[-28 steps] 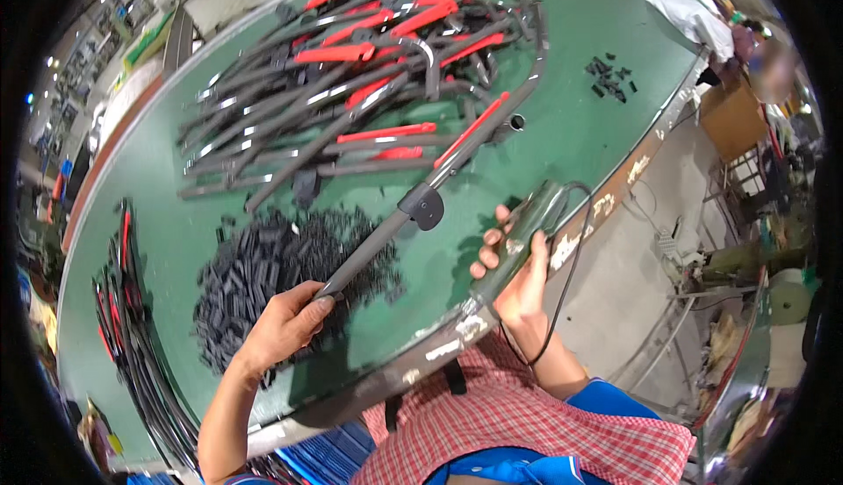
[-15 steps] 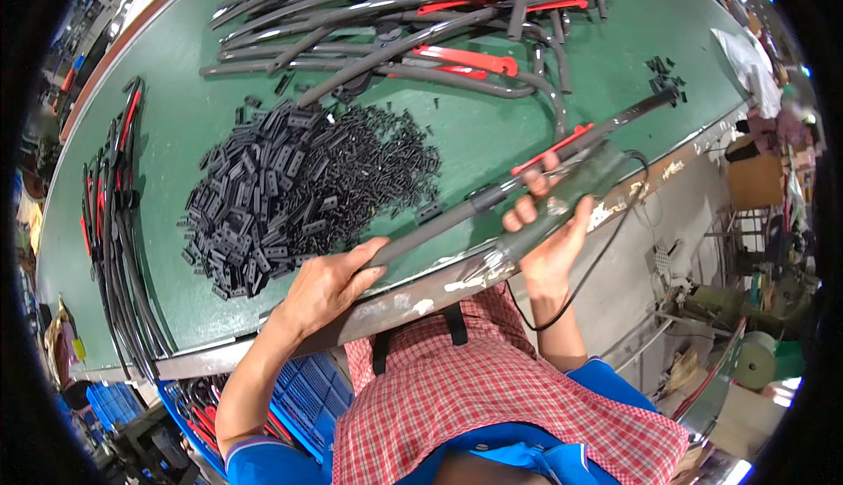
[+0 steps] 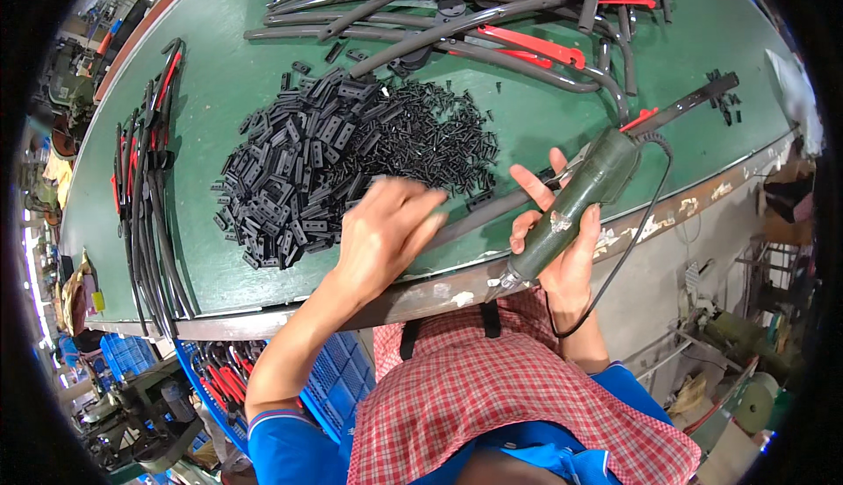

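A dark green corded power screwdriver (image 3: 575, 204) lies slantwise in my right hand (image 3: 575, 261), its metal tip pointing down toward the table edge. My thumb grips one side; some fingers are stretched out on the other. Behind the tool, a dark grey tube with a red lever (image 3: 645, 119) rests on the green table. My left hand (image 3: 386, 235) is off the tube's near end, beside a heap of small black screws (image 3: 439, 138). Motion blurs its fingers, and whether it holds anything is hidden. Left of the screws, black slotted plastic blocks (image 3: 281, 177) are piled up.
Several bent grey tubes with red levers (image 3: 536, 46) lie stacked at the far side. Another bundle of tubes (image 3: 145, 186) is at the left. Small black pieces (image 3: 727, 107) sit at the far right. Below the table edge stand blue crates (image 3: 338, 384). The tool's cord (image 3: 628, 248) hangs by my right arm.
My left hand has let go of the tube's near end and moved up and right toward the screws. The screwdriver has turned steeper in my right hand. The whole view has shifted.
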A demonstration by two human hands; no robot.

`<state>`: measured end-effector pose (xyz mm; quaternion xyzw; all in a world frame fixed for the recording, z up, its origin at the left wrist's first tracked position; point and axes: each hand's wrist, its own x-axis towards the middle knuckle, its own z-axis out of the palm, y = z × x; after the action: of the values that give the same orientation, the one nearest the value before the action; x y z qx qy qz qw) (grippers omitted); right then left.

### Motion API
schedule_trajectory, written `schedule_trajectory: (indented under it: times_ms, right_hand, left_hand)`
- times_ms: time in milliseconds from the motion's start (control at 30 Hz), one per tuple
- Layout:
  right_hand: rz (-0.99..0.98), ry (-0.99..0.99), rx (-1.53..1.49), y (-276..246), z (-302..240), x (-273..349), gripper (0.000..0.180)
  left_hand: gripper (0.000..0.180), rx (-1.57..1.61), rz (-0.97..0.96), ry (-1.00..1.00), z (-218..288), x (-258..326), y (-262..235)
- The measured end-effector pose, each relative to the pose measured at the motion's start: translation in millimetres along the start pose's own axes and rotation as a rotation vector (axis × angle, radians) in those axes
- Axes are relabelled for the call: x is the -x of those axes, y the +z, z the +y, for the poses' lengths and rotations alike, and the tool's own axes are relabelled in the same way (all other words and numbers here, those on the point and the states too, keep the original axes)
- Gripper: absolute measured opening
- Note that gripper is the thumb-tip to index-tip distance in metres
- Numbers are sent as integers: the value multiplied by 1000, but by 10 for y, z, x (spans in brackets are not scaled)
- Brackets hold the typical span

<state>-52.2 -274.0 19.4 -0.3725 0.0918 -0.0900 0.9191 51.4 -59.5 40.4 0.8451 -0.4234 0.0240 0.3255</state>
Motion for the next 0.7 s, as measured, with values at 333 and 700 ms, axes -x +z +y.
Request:
schedule_trajectory:
  times_ms: [333,700]
  right_hand:
    - [96,-19,19,151,9,42,77]
    - [76,-258,-89,777,-272,-455,87]
  left_hand:
    - [10,-215,128,-142,-224,-301,341]
    - [12,436,217,-414,-242,-224,252]
